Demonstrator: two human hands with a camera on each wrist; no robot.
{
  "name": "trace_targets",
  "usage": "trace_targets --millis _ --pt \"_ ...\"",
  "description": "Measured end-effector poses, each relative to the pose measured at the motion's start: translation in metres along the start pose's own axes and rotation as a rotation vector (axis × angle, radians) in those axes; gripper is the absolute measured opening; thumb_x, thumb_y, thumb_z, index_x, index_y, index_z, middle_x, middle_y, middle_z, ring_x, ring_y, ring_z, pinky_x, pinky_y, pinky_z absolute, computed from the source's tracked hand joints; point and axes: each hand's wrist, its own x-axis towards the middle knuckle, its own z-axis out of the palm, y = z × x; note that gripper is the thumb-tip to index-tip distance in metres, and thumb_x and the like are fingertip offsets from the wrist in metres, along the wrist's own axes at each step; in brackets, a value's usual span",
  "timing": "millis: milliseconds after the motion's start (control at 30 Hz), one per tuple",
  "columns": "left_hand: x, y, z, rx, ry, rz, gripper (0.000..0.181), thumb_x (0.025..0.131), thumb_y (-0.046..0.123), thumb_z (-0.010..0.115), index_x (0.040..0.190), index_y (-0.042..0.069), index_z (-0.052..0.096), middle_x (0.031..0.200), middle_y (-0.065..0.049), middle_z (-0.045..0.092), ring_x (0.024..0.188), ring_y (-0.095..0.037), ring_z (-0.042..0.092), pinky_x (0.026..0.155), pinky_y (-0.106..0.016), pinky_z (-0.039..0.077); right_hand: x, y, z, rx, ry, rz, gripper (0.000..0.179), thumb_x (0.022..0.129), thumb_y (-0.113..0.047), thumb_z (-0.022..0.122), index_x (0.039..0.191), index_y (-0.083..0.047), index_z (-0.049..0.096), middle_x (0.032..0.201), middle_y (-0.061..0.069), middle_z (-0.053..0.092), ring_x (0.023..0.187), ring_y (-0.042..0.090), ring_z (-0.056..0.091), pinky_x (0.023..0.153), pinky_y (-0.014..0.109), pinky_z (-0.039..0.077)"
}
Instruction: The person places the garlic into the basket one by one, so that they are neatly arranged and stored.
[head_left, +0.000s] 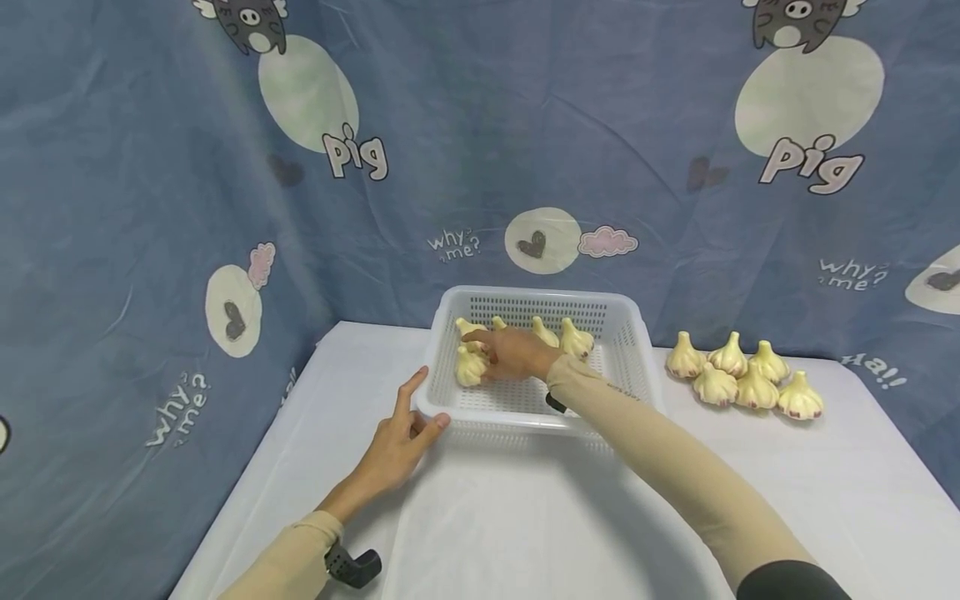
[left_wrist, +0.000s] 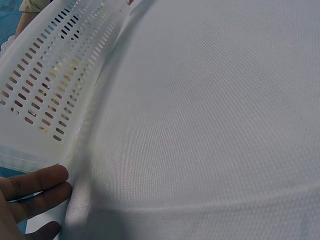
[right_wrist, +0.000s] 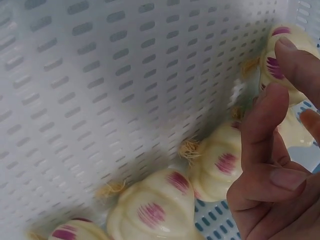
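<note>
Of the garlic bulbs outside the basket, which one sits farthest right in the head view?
The garlic bulb at the right-hand end of the front row beside the basket; the other five all lie to its left.

Head view bright, evenly lit; soft shadow beneath right sleeve (head_left: 675, 467) falls across white tablecloth (head_left: 480, 533). Left wrist view dimmer, greyer; darker shadow runs along base of basket (left_wrist: 25, 137). Right wrist view cool-toned; small glossy highlights on garlic bulbs (right_wrist: 155, 210); fine detail slightly soft.
</note>
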Motion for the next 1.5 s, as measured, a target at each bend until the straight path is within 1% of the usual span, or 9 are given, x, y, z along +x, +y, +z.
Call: trace_targets --millis 100,233,333,467,633,767,1233,1367,1500 --pt "0.001 0.0 0.0 -0.001 0.001 0.005 0.081 0.109 0.045 0.06 0.17 0.036 0.007 0.084 -0.007 0.072 0.07 -0.014 0.06 0.066 -0.03 0.048 0.0 0.001 0.0 -0.016 0.002 -0.009 0.072 0.095 -0.029 0.082 0.157 -0.026 0.045 0.102 0.006 0.075 0.074 0.015 0.066 0.068 0.029 0.054" --pt "0.001 0.0 0.001 -0.001 0.005 0.012 0.081 0.109 0.044 0.06 0.17 0.035 0.008 0.084 -0.008 0.072 0.07 -0.014 0.06 0.066 -0.03 0.048 0.0 0.002 0.0 -0.006 0.012 -0.012 0.069 0.094 -0.029 0.085 0.15 -0.024 0.046 0.096 0.004 0.073 0.074 0.015 0.066 0.067 0.03 0.053" --pt "0.0 0.001 0.002 -0.001 0.004 0.014 0.081 0.109 0.045 0.06 0.17 0.035 0.008 0.084 -0.008 0.072 0.07 -0.014 0.06 0.066 -0.03 0.048 -0.001 0.003 0.001 0.025 0.024 0.001 0.067 0.092 -0.028 0.086 0.145 -0.02 0.046 0.093 0.002 0.072 0.077 0.016 0.066 0.07 0.032 0.054" --pt "0.0 0.001 0.002 0.0 0.002 0.014 0.081 0.109 0.045 0.059 0.17 0.035 0.007 0.083 -0.008 0.072 0.07 -0.014 0.06 0.066 -0.03 0.048 -0.001 0.004 0.0 0.068 0.039 0.016 0.064 0.09 -0.028 0.088 0.137 -0.015 0.046 0.096 0.004 0.072 0.081 0.016 0.067 0.072 0.032 0.054" --pt "0.002 0.0 0.002 0.001 0.001 0.02 0.081 0.109 0.045 0.059 0.17 0.036 0.007 0.084 -0.008 0.072 0.07 -0.014 0.06 0.065 -0.03 0.048 -0.003 0.004 -0.004 0.16 0.03 0.046 0.054 0.089 -0.025 0.089 0.126 -0.012 0.052 0.099 0.007 0.074 0.073 0.016 0.069 0.065 0.029 0.057" --pt "0.003 0.001 0.002 -0.001 0.0 0.027 0.081 0.109 0.045 0.059 0.17 0.036 0.007 0.084 -0.008 0.072 0.07 -0.014 0.061 0.066 -0.03 0.049 -0.005 0.004 -0.007 0.209 0.02 0.06 0.047 0.09 -0.024 0.089 0.122 -0.011 0.056 0.099 0.008 0.073 0.067 0.017 0.07 0.06 0.029 0.058" --pt "0.003 0.004 0.002 -0.003 -0.006 0.012 0.081 0.109 0.045 0.06 0.17 0.036 0.007 0.085 -0.008 0.072 0.071 -0.014 0.061 0.066 -0.03 0.048 -0.006 0.006 -0.01 0.184 0.007 0.085 0.042 0.09 -0.028 0.089 0.116 -0.014 0.06 0.095 0.005 0.076 0.062 0.015 0.071 0.062 0.027 0.057" --pt "0.002 0.004 0.001 0.002 -0.007 0.005 0.081 0.109 0.045 0.059 0.17 0.036 0.007 0.086 -0.008 0.073 0.071 -0.013 0.061 0.066 -0.03 0.049 -0.014 0.008 -0.021 0.204 -0.003 0.069 0.043 0.09 -0.03 0.088 0.118 -0.01 0.061 0.091 0.005 0.077 0.062 0.018 0.073 0.063 0.028 0.057" --pt "0.0 0.002 -0.001 0.013 0.005 0.001 0.081 0.109 0.045 0.06 0.17 0.036 0.008 0.087 -0.008 0.074 0.072 -0.014 0.061 0.068 -0.031 0.049 -0.03 0.014 -0.045 0.239 0.007 0.039 0.043 0.093 -0.029 0.085 0.12 -0.005 0.061 0.093 0.01 0.081 0.066 0.024 0.075 0.063 0.029 0.057"
